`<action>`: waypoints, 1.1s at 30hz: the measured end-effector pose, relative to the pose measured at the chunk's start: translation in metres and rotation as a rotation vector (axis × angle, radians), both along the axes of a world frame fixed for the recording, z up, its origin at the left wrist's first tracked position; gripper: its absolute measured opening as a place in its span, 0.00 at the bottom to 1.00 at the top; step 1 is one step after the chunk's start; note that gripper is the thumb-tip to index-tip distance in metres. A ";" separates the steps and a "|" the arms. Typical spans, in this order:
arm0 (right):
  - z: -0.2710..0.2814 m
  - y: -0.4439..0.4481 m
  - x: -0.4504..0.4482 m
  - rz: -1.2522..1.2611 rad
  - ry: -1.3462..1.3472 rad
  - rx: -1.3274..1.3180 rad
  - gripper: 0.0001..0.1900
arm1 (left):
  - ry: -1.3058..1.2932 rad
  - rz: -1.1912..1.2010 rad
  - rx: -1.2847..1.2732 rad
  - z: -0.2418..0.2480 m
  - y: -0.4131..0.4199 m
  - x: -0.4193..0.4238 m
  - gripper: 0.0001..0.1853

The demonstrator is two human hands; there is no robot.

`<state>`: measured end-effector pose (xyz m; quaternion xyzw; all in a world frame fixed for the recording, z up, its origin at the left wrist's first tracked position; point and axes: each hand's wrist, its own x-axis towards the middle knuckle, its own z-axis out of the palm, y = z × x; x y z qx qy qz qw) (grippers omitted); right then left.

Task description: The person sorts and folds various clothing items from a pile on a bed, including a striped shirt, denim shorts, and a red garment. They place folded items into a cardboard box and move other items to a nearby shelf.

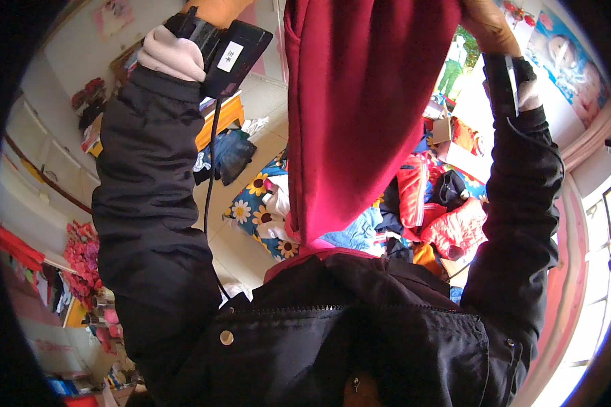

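Observation:
A dark red cloth garment hangs down in front of me, its upper part cut off by the top rim of the view. At the garment's upper right edge is my right hand; its fingers are hidden or out of view. Only the wrist end of my left hand shows at the top, to the left of the garment, and its fingers lie beyond the picture. Black devices are strapped to both wrists, and a black cable runs down from the left one.
Behind the garment, a flowered cover bears a heap of clothes, with a red padded garment and a striped red garment. An open cardboard box stands beyond. Dark blue clothing lies on the tiled floor near an orange wooden piece.

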<state>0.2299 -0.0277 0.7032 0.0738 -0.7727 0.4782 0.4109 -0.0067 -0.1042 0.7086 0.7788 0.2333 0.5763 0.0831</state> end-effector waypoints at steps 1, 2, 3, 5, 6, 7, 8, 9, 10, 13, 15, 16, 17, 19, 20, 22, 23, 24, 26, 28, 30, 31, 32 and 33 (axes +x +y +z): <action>0.002 -0.001 0.003 0.016 0.000 0.002 0.22 | -0.010 -0.054 -0.026 0.005 -0.005 0.000 0.22; -0.001 -0.001 0.005 0.006 -0.001 0.008 0.22 | -0.018 -0.108 -0.051 0.009 -0.011 0.002 0.21; -0.005 0.001 0.007 -0.020 -0.003 0.017 0.22 | -0.028 -0.163 -0.075 0.014 -0.017 0.003 0.20; -0.023 0.007 0.013 -0.109 -0.022 0.045 0.22 | -0.068 -0.200 -0.089 0.022 -0.029 0.007 0.17; -0.039 0.010 0.017 -0.170 -0.043 0.052 0.21 | -0.066 -0.217 -0.097 0.028 -0.035 0.008 0.16; -0.058 0.014 0.020 -0.235 -0.066 0.066 0.21 | -0.064 -0.236 -0.106 0.033 -0.041 0.010 0.15; -0.081 0.016 0.024 -0.302 -0.101 0.061 0.21 | -0.066 -0.277 -0.130 0.038 -0.044 0.013 0.13; -0.103 0.018 0.030 -0.346 -0.136 0.051 0.21 | -0.087 -0.287 -0.145 0.043 -0.046 0.015 0.13; -0.131 0.016 0.035 -0.378 -0.183 0.022 0.21 | -0.106 -0.294 -0.157 0.048 -0.047 0.016 0.13; -0.221 -0.013 0.049 -0.306 -0.363 -0.134 0.21 | -0.159 -0.221 -0.182 0.060 -0.041 0.015 0.12; -0.272 -0.041 0.055 -0.209 -0.477 -0.247 0.21 | -0.160 -0.171 -0.202 0.058 -0.027 0.009 0.12; -0.292 -0.055 0.058 -0.152 -0.520 -0.293 0.21 | -0.192 -0.127 -0.212 0.054 -0.017 0.007 0.13; -0.310 -0.068 0.059 -0.094 -0.555 -0.336 0.21 | -0.141 -0.133 -0.234 0.049 -0.007 0.002 0.14; -0.336 -0.092 0.062 0.026 -0.623 -0.400 0.21 | -0.133 -0.220 -0.294 0.027 0.015 -0.009 0.15; -0.344 -0.099 0.063 0.079 -0.648 -0.419 0.21 | -0.185 -0.239 -0.363 0.009 0.023 -0.019 0.15; -0.352 -0.108 0.064 0.154 -0.675 -0.438 0.20 | -0.220 -0.251 -0.460 -0.030 0.039 -0.039 0.17; -0.354 -0.110 0.064 0.180 -0.679 -0.443 0.20 | -0.206 -0.245 -0.488 -0.050 0.048 -0.048 0.18; -0.355 -0.111 0.063 0.201 -0.680 -0.447 0.20 | -0.159 -0.080 -0.531 -0.072 0.057 -0.058 0.16; -0.356 -0.110 0.060 0.215 -0.675 -0.448 0.20 | -0.036 0.131 -0.724 -0.124 0.071 -0.077 0.20; -0.354 -0.104 0.056 0.196 -0.662 -0.449 0.20 | -0.061 -0.152 -0.762 -0.193 0.077 -0.089 0.20; -0.350 -0.096 0.054 0.148 -0.640 -0.451 0.20 | -0.320 -0.333 -0.966 -0.275 0.073 -0.090 0.16; -0.345 -0.089 0.054 0.124 -0.620 -0.451 0.20 | -0.068 -0.103 -0.889 -0.310 0.070 -0.091 0.17; -0.339 -0.081 0.056 0.082 -0.594 -0.460 0.20 | 0.240 0.141 -0.758 -0.340 0.065 -0.090 0.19; -0.332 -0.075 0.059 0.035 -0.569 -0.467 0.20 | 0.357 0.115 -0.805 -0.365 0.061 -0.087 0.20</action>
